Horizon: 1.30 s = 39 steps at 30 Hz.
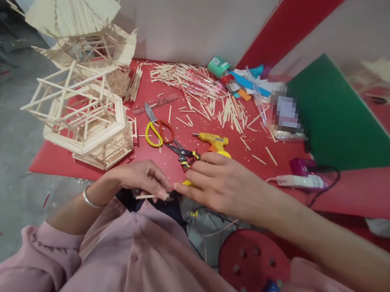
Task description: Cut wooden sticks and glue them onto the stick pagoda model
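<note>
My left hand (141, 179) pinches a short wooden stick (146, 196) at the near edge of the red table (76, 163). My right hand (219, 183) meets it from the right, fingers pressed together at the stick's end; what they grip is hidden. Just beyond my right hand lie small cutting pliers (183, 154) and a yellow glue gun (214, 142). Yellow-and-orange handled scissors (157, 130) lie further left.
A stick-built model house (84, 111) with a tilted roof section (75, 13) stands at the table's left. A heap of loose sticks (196, 88), tape, paper scraps, a green board (337, 117), a white power strip (299, 181) and a red stool (253, 263) are around.
</note>
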### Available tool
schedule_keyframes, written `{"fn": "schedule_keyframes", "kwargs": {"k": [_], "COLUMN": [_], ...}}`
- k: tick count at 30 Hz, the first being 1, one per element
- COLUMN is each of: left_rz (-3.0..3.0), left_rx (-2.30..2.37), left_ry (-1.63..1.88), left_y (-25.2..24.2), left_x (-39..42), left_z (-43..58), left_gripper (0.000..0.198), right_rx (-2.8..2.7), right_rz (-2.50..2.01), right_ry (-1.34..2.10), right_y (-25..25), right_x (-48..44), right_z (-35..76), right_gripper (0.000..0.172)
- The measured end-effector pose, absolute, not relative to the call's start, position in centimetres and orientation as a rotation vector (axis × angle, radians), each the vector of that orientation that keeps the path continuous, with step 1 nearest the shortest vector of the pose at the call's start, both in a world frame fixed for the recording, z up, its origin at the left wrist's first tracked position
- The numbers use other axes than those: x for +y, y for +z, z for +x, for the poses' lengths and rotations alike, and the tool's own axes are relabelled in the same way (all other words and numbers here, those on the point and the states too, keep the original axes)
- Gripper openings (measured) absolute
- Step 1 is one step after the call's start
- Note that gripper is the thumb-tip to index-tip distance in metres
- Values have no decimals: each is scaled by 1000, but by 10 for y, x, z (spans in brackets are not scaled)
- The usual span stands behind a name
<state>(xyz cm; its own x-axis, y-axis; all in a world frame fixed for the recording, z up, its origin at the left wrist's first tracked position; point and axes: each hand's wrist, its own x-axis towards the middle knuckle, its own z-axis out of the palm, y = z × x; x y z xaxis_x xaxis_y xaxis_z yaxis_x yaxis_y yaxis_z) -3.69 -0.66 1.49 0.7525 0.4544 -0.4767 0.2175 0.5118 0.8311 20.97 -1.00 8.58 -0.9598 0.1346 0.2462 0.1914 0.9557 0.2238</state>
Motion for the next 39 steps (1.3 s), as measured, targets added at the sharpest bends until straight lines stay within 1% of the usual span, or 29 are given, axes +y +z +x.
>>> {"fn": "schedule_keyframes", "kwargs": {"k": [4,8,9,11,13,14,18,20,23,34,36,39], "left_rz": [1053,967,926,839,767,735,614,591,599,625,627,627], "left_rx": [804,957,997,1043,1044,1033,953,922,921,956,937,934], "left_ry": [158,414,487,609,720,776,946,982,1018,1052,1046,1038], "left_y": [13,8,7,2,-3,-6,-11,-10,-6,3,4,6], "left_x": [-8,-12,-13,-17,-21,-23,-31,-34,-38,-44,-44,-44], "left_z": [-37,-39,-39,-40,-39,-36,-24,-19,-17,-17,-18,-19], "left_gripper": [31,21,22,27,32,34,40,41,39,27,27,32], "right_rx": [-2913,-2847,-2799,-2684,-2562,-2490,-2261,-2167,-2104,-2118,-2099,-2085], "right_rz": [-259,-416,-481,-628,-786,-856,-1071,-1131,-1185,-1201,-1198,-1189], "right_ry": [-312,-240,-225,-251,-357,-405,-166,-69,-42,-5,-13,2], "right_y": [85,90,91,88,75,66,17,-2,-14,-17,-20,-21], "right_x": [-10,-5,-4,-6,-15,-22,-52,-63,-68,-66,-67,-66], "right_z": [207,222,228,238,241,239,208,189,174,174,172,171], "right_gripper": [29,35,35,29,23,24,30,29,31,33,32,32]}}
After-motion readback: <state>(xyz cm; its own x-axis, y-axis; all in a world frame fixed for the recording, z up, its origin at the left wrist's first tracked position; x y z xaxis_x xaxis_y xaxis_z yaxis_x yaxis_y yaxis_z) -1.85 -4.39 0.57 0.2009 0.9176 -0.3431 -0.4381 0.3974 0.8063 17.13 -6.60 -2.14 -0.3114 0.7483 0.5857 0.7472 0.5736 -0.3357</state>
